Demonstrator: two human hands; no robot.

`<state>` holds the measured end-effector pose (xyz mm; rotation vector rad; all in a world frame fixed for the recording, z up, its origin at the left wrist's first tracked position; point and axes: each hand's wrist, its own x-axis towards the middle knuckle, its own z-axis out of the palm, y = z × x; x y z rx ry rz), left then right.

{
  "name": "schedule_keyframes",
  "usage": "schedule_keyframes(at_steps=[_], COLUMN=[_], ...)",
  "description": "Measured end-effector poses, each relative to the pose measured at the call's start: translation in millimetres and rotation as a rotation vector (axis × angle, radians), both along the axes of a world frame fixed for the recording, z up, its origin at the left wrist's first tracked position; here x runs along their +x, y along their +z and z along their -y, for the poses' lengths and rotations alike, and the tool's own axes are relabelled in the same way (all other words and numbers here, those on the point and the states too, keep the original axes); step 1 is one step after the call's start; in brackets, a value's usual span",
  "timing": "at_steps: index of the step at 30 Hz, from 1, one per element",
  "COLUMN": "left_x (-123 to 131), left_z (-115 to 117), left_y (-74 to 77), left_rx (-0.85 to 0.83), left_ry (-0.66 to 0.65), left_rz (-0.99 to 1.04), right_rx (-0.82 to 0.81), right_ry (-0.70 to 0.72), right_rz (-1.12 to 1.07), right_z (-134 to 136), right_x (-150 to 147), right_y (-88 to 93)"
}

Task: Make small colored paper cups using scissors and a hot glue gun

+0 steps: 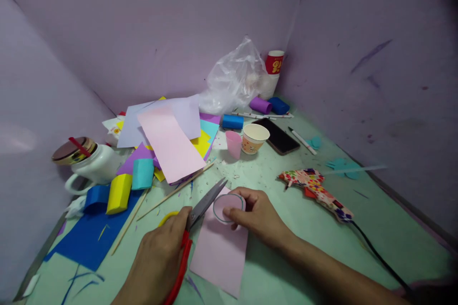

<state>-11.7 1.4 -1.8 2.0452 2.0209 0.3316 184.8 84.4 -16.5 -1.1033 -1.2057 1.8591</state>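
Note:
My left hand [161, 250] grips a pair of scissors [205, 205] with red and yellow handles, the blades pointing up and to the right, nearly closed. Between the thumb and fingers of my right hand [259, 214] is a pink paper circle [229, 205] with a dark line drawn around its edge. The scissor tips are just above and left of this circle, apart from it as far as I can tell. Below both hands lies a pink paper sheet [222, 262] on the light green table.
A floral glue gun [318, 190] with a black cord lies at the right. Behind are a paper cup [255, 139], a phone [277, 136] and a plastic bag [234, 76]. Left stand rolled foam pieces [119, 194], a white mug [95, 167], wooden sticks [175, 191] and stacked coloured sheets [171, 143].

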Motion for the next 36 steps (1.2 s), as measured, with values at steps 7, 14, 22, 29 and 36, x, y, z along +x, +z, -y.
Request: schedule_keyframes(at_steps=[7,14,22,29,36], left_x=[-44,-100,26,61,-10], left_z=[-5,-3,19,21,24], left_y=[15.3,-7.0,-12.3,-27.8,1.8], left_rx=[-0.247,-0.282,0.35,0.38,0.198], left_ry=[0.162,0.172,-0.155,-0.225,-0.196], left_rz=[-0.292,-0.252,-0.278,-0.579,-0.747], right_rx=[-0.134,-0.18,-0.182,-0.118,-0.082], right_ry=[-0.191,-0.324,-0.426,-0.398,-0.087], right_rz=[-0.169,-0.27,-0.335,-0.226,0.139], right_z=[-11,-21,-26,-25,-17], right_x=[5,12,16,26,39], right_y=[-10.8,-5.2,1.3,1.9,-12.0])
